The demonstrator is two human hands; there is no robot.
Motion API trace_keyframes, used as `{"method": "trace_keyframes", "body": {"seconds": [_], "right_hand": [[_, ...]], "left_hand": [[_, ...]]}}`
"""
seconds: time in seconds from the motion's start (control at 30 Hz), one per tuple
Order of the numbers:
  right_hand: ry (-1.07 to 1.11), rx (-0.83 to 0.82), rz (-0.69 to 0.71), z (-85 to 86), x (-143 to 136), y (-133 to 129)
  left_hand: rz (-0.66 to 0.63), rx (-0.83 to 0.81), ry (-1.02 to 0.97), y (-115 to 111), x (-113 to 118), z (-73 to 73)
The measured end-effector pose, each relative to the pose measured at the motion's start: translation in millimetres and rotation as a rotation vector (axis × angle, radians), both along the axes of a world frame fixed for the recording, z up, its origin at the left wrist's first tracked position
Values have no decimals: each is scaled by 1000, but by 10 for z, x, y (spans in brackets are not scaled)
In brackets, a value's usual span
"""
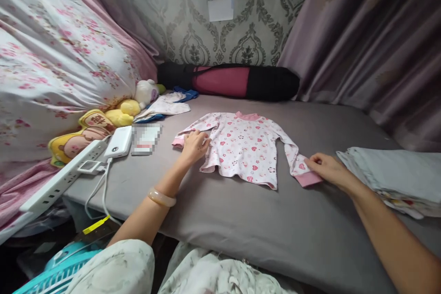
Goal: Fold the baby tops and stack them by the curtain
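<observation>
A small white long-sleeved shirt [243, 149] with pink hearts, a pink collar and pink cuffs lies spread on the grey bed sheet [296, 229]. Its collar points away from me and both sleeves reach out to the sides. My left hand [196, 145] rests over the left sleeve, beside the shirt's body, its fingers apart and partly bent. At the other side, my right hand [325, 167] pinches the right sleeve just above its cuff. The fingertips of that hand are partly hidden.
A stack of folded cloth [403, 172] lies at the right. Along the left are a power strip [65, 174], a white power bank [118, 142] with cables, plush toys [126, 111] and crumpled clothes [168, 104]. A long black and maroon bag [223, 81] lies against the wall.
</observation>
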State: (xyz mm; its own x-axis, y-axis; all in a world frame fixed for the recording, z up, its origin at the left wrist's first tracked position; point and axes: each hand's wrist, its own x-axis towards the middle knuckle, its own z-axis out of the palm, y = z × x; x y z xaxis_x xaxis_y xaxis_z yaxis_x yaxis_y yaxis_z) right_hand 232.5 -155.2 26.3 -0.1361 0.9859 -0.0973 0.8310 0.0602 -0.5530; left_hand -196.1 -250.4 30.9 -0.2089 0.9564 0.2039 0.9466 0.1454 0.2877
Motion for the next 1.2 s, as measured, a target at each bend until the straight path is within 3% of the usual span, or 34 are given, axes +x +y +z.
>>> {"method": "trace_keyframes", "body": {"seconds": [0.1, 0.2, 0.4, 0.57, 0.7, 0.83, 1.1, 1.2], "right_hand": [[187, 15, -86, 93, 89, 101], [226, 0, -121, 202, 175, 225], [96, -61, 83, 574, 290, 423], [-74, 33, 170, 778, 392, 642], [-241, 115, 133, 807, 547, 863], [-338, 160, 133, 816, 702, 1009], [-532, 162, -13, 592, 826, 1127], [-624, 124, 2, 478, 791, 1162]], "left_hand": [[-64, -3, -2, 116, 90, 50], [-133, -1, 12, 292, 225, 72], [-414, -8, -9, 839, 697, 2], [-614, -16, -46, 1374, 1200, -119], [-699, 19, -98, 1761, 1535, -231], [-704, 51, -120, 1992, 1756, -345], [-556, -74, -56, 1939, 1960, -503], [-544, -115, -8, 1914, 1981, -509]]}}
